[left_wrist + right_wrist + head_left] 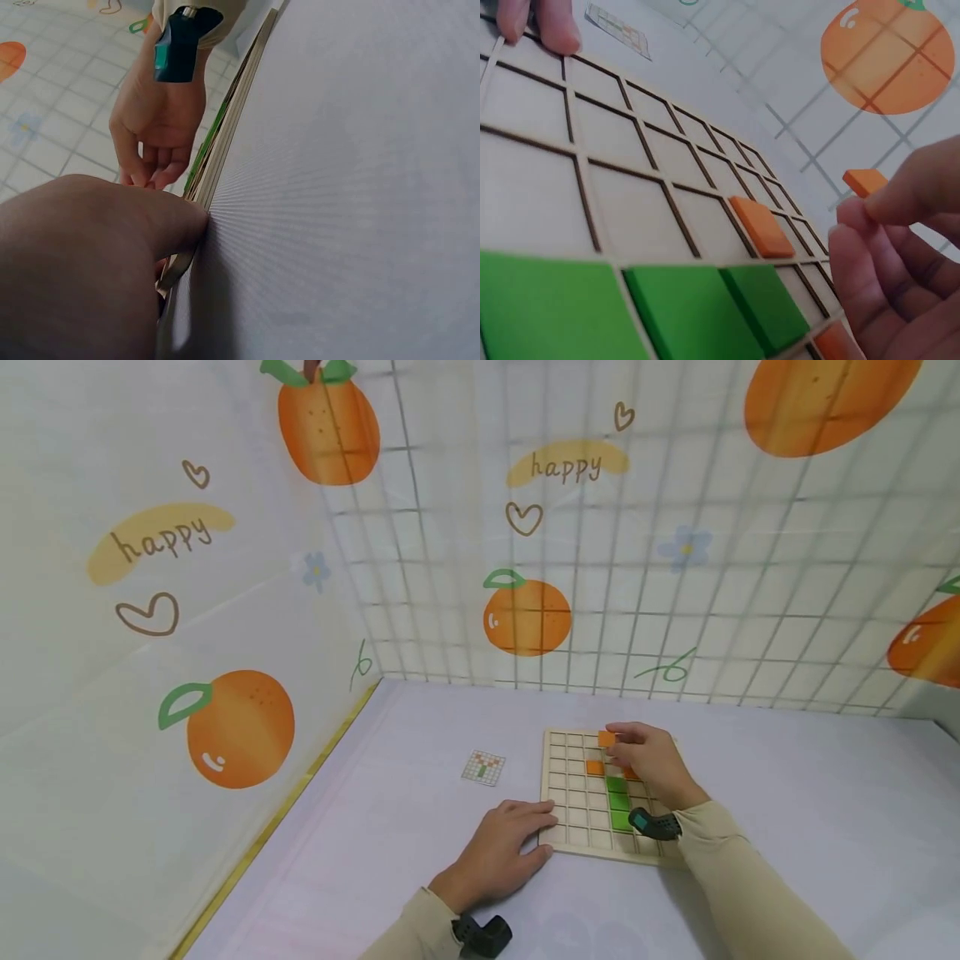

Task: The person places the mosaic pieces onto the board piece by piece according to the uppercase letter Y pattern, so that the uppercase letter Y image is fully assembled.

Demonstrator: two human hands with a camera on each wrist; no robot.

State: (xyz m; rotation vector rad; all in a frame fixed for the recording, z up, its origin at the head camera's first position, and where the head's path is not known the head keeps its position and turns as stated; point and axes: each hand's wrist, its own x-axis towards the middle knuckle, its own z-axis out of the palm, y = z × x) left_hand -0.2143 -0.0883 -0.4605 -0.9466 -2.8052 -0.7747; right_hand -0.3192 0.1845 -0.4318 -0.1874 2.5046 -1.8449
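A wooden grid board (579, 837) lies on the table. My left hand (504, 850) rests at its near-left corner, fingertips on the left rim and thumb against the edge. Between thumb and fingers, my right hand (651, 762) pinches an orange square tile (865, 181), held over the far part of the board. Three green tiles (621, 821) sit in a column of cells. One orange tile (762, 227) lies in a cell left of that column; another orange tile (834, 342) is on the other side, partly hidden by the right hand.
Left of the board lies a small pattern card (483, 767) with a grid of coloured squares. White curtains printed with oranges (527, 617) and a wire mesh stand behind the table. A yellow strip (300, 789) runs along the table's left edge.
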